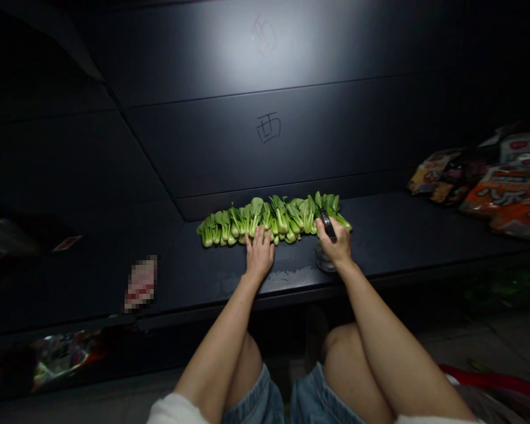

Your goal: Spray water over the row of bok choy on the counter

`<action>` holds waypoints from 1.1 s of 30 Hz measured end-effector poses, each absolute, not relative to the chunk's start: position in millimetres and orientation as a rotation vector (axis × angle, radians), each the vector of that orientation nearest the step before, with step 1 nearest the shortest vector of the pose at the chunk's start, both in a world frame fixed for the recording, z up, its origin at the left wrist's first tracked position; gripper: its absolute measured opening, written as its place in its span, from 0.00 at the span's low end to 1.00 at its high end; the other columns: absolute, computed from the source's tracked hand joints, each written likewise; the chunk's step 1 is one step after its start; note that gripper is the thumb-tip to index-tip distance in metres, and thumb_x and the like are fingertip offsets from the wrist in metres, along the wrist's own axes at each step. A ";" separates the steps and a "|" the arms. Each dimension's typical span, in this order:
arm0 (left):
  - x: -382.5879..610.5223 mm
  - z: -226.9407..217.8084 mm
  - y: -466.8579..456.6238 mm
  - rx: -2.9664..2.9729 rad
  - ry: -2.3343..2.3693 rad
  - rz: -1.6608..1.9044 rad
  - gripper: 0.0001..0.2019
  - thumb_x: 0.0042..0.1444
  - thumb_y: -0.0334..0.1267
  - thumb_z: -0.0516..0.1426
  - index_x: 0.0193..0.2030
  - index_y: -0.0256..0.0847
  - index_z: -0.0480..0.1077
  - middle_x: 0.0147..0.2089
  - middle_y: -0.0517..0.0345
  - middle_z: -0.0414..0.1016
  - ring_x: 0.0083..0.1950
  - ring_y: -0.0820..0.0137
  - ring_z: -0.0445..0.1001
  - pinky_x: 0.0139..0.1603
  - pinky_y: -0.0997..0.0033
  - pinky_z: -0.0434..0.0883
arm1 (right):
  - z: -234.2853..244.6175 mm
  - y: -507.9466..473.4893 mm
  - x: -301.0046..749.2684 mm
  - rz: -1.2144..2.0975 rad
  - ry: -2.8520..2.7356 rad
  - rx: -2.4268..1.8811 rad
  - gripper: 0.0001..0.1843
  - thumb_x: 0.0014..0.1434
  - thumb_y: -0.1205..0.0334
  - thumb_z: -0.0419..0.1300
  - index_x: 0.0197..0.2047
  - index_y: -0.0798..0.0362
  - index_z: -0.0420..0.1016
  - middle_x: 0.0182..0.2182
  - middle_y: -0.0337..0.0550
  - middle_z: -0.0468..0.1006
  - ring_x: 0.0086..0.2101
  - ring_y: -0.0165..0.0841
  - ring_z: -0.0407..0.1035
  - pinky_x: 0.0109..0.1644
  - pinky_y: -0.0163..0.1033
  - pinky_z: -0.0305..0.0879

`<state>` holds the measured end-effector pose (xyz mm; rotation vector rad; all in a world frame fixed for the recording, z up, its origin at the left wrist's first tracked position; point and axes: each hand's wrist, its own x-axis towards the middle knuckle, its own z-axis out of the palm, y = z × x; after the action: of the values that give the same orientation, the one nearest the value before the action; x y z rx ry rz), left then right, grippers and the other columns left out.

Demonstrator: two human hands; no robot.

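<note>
A long row of green bok choy (pixel 282 219) lies side by side on the dark shelf (pixel 380 235), leaves toward the back panel and pale stems toward me. My left hand (pixel 259 254) rests palm down at the front of the row, fingers spread and touching the stems near the middle. Toward the row's right end, my right hand (pixel 338 242) is wrapped round the black top of a clear spray bottle (pixel 324 259). The bottle's rounded body shows below the hand, by the shelf's front edge. My fingers hide part of its black top.
Colourful snack bags (pixel 512 197) are piled on the shelf at the right. To the left lies a blurred-out card (pixel 141 284). Shiny packets (pixel 59 356) sit lower left. A dark back panel (pixel 203 141) rises behind the row. Something with a red rim (pixel 494 380) stands lower right.
</note>
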<state>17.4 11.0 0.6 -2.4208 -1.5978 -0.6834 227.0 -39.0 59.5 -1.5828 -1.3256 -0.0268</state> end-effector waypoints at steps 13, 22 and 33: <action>16.6 3.4 8.5 -2.423 -1.640 -0.682 0.24 0.65 0.36 0.47 0.67 0.39 0.59 0.73 0.46 0.54 0.74 0.58 0.49 0.71 0.39 0.47 | 64.4 -36.8 214.2 0.017 -1.435 -1.563 0.21 0.62 0.44 0.49 0.28 0.50 0.67 0.25 0.44 0.74 0.26 0.35 0.66 0.31 0.36 0.54; 16.1 3.1 8.5 -2.415 -1.646 -0.682 0.24 0.65 0.35 0.48 0.67 0.38 0.59 0.73 0.46 0.54 0.74 0.58 0.49 0.72 0.40 0.47 | 65.8 -36.8 208.7 0.036 -1.474 -1.537 0.20 0.62 0.44 0.49 0.26 0.50 0.64 0.23 0.43 0.73 0.25 0.34 0.66 0.30 0.36 0.54; 11.9 3.9 5.7 -2.413 -1.639 -0.725 0.24 0.64 0.35 0.48 0.67 0.39 0.59 0.73 0.46 0.54 0.75 0.59 0.48 0.71 0.39 0.47 | 63.5 -36.9 205.8 0.016 -1.464 -1.513 0.22 0.63 0.44 0.49 0.26 0.50 0.66 0.24 0.43 0.74 0.25 0.34 0.66 0.31 0.36 0.55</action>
<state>11.9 5.7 3.9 -2.4134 -1.6390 -0.7253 205.8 -36.9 63.5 -1.5129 -1.4639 0.0155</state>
